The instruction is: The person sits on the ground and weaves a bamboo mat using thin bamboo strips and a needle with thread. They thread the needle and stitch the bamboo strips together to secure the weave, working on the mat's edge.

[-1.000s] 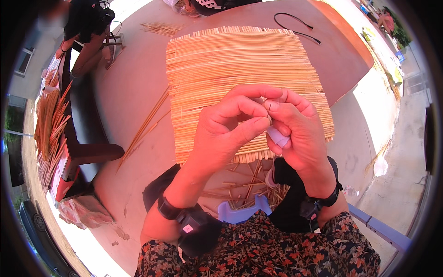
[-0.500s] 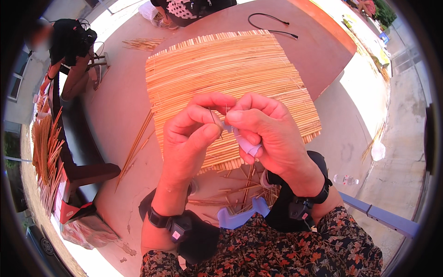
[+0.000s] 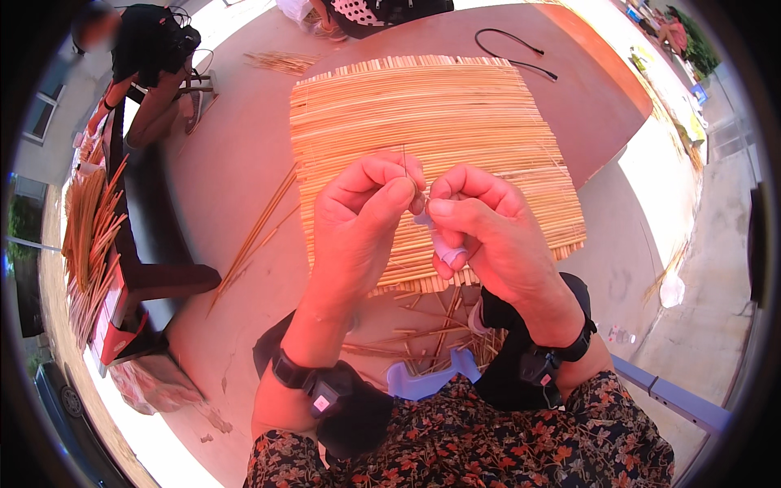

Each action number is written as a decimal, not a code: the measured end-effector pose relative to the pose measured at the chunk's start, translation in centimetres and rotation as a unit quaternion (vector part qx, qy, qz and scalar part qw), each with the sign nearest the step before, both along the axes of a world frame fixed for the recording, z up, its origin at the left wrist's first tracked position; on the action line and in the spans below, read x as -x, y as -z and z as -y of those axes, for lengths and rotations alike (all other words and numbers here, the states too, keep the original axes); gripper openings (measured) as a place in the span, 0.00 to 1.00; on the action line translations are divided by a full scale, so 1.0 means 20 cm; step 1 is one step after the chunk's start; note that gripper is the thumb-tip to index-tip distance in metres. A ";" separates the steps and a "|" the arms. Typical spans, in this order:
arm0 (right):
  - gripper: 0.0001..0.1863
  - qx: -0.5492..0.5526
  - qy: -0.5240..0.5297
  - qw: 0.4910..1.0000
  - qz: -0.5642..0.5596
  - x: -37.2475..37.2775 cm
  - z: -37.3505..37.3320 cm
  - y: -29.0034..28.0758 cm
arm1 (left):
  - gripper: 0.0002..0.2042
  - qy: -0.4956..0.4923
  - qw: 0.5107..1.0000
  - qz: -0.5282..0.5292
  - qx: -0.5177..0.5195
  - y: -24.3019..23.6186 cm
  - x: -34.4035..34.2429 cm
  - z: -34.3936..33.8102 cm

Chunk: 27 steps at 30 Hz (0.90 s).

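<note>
At the far left, a bundle of stalks (image 3: pixel 91 228) is leaning along a dark bench. The slatted mat (image 3: pixel 423 106) is lying in front of the person, beneath both hands. Over it, the left hand (image 3: pixel 354 224) is pinching a thin needle (image 3: pixel 404 159) upright between thumb and forefinger. Just beside it, the right hand (image 3: pixel 500 236) is pressing thumb and forefinger together, apparently on thread too fine to make out, while a lilac strip (image 3: pixel 450 249) is sitting among its curled fingers. The step in hand is seemingly readying needle and thread; the next move is calling for steady fingertips and careful alignment.
</note>
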State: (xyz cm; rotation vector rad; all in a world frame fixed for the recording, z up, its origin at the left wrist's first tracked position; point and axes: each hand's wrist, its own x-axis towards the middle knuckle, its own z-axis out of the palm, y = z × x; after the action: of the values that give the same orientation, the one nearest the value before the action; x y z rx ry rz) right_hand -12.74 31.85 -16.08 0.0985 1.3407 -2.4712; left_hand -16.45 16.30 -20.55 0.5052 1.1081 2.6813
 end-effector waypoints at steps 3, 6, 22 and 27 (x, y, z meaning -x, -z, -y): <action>0.05 -0.010 0.015 1.000 -0.025 0.00 0.01 0.02 | 0.03 0.008 1.000 0.016 -0.017 0.00 -0.01 0.00; 0.05 -0.025 0.048 0.997 -0.047 -0.01 0.02 0.02 | 0.03 0.020 0.999 0.018 -0.031 0.01 0.00 0.00; 0.03 -0.192 0.146 0.957 -0.163 -0.04 -0.01 -0.03 | 0.04 -0.004 0.999 -0.023 0.027 0.00 0.00 -0.01; 0.02 -0.229 0.182 0.929 -0.226 -0.06 -0.02 -0.01 | 0.04 0.004 0.998 -0.041 0.045 0.01 -0.01 -0.02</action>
State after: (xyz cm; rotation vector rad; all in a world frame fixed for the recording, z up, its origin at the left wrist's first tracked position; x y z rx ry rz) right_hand -11.46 32.28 -15.84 -0.1384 2.2693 -2.5045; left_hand -16.18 16.72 -20.73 0.6063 1.2405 2.6102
